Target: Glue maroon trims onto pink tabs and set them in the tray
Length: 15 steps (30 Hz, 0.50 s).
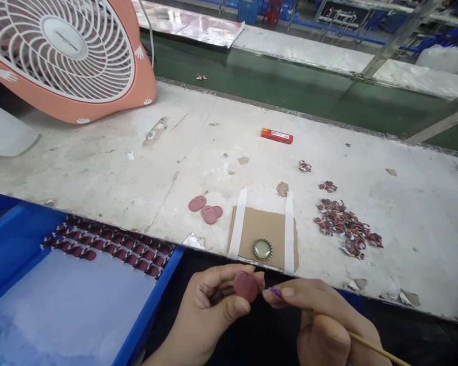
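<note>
Between the thumb and fingers of my left hand (217, 305) is a small reddish-brown rounded piece (246, 286). My right hand (324, 315) pinches a thin tool with a purple part (275, 292) near its tip and a yellowish stick (377, 348) running out behind the hand. The tool's tip is close to the right edge of the piece; whether they touch I cannot tell. Just beyond my hands, a bottle cap (262, 249) lies on cardboard (265, 226) taped to the table. Several similar flat pieces (209, 214) rest left of the cardboard.
A pile of small dark brown parts (341, 223) lies at right on the white table (110, 178). A red box (277, 135) sits farther back. An orange fan (145, 81) stands at upper left. Rows of brown pieces (110, 243) line a blue tray (148, 305) at lower left.
</note>
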Available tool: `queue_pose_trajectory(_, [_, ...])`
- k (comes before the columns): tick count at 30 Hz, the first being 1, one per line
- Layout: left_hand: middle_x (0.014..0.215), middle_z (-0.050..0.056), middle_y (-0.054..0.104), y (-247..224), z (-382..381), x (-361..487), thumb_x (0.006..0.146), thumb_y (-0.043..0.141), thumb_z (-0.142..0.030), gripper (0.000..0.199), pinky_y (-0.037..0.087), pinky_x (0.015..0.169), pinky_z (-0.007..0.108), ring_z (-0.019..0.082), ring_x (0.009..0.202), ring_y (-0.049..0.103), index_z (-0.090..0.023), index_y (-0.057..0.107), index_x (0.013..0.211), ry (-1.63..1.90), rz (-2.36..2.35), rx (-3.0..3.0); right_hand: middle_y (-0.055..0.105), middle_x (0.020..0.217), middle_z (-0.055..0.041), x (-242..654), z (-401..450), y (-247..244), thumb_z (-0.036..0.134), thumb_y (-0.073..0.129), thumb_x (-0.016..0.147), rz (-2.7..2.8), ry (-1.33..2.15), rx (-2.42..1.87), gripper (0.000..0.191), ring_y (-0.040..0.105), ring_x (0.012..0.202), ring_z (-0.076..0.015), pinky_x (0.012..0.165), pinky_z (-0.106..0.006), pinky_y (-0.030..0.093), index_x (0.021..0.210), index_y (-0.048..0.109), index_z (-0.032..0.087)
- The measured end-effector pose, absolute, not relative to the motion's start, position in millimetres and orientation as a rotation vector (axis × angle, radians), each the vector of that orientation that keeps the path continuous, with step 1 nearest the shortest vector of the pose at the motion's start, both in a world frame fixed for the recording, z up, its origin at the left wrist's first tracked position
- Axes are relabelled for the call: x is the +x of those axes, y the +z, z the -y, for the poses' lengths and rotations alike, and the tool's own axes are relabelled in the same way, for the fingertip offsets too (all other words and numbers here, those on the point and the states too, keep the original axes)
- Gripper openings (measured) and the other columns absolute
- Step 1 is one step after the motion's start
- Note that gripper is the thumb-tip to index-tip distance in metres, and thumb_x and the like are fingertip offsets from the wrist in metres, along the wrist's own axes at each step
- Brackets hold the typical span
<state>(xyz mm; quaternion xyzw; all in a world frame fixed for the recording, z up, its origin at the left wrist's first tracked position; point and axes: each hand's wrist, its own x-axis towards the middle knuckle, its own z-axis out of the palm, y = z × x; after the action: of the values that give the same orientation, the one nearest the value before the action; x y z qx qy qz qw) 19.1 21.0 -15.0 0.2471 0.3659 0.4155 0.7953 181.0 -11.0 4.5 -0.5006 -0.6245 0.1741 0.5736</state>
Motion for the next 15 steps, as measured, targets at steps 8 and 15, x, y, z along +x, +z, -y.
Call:
queue_pose_trajectory(8, [0.096,0.002,0.085,-13.7,-19.8,18.7,0.074,0.087,-0.026,0.022,0.059,0.083,0.019,0.017,0.091,0.079,-0.031,0.084,0.095,0.902,-0.784,0.569,0.076,0.083,-0.0053,182.6,13.4,0.3,0.034,0.046,0.109,1.567,0.368,-1.164,0.031,0.075,0.073,-0.0143,0.063,-0.021,0.060,0.101,0.069,0.015])
queue_pose_trajectory(15, [0.095,0.001,0.085,-16.3,-20.4,18.8,0.074,0.087,-0.026,0.023,0.059,0.082,0.017,0.017,0.091,0.079,-0.030,0.084,0.096,0.918,-0.764,0.557,0.075,0.085,-0.0048,186.7,11.3,2.9,0.032,0.044,0.109,1.704,0.290,-1.217,0.029,0.075,0.076,-0.0136,0.065,-0.020,0.060,0.103,0.067,0.016])
